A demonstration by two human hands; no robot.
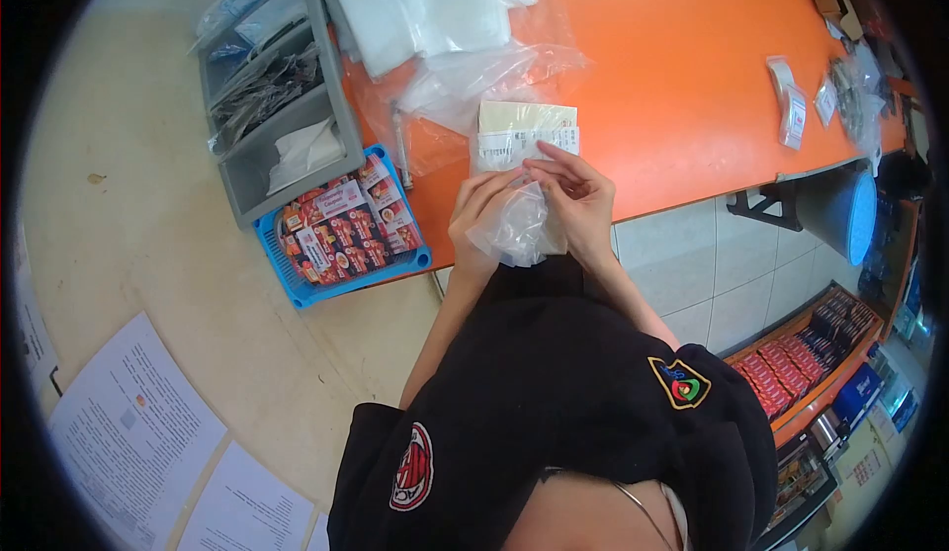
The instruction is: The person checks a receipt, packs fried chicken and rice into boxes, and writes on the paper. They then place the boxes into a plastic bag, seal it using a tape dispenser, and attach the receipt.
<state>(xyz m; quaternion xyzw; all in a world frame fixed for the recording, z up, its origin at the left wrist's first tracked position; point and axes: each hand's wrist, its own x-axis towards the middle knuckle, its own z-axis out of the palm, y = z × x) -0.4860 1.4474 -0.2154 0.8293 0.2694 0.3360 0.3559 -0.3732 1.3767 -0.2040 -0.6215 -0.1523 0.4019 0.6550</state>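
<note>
A clear plastic bag (514,225) is pinched by the left hand (478,213) and right hand (581,205). A printed label (506,144) is partly covered.

Both forearms reach forward from the body, the left forearm (441,329) and right forearm (639,302) drawing inward so the hands meet in front of the chest. The left hand (476,217) is curled, its fingers bent toward the right hand (587,205), whose fingers (563,159) point inward, loosely bent. The left thumb seems hidden from this angle.
</note>
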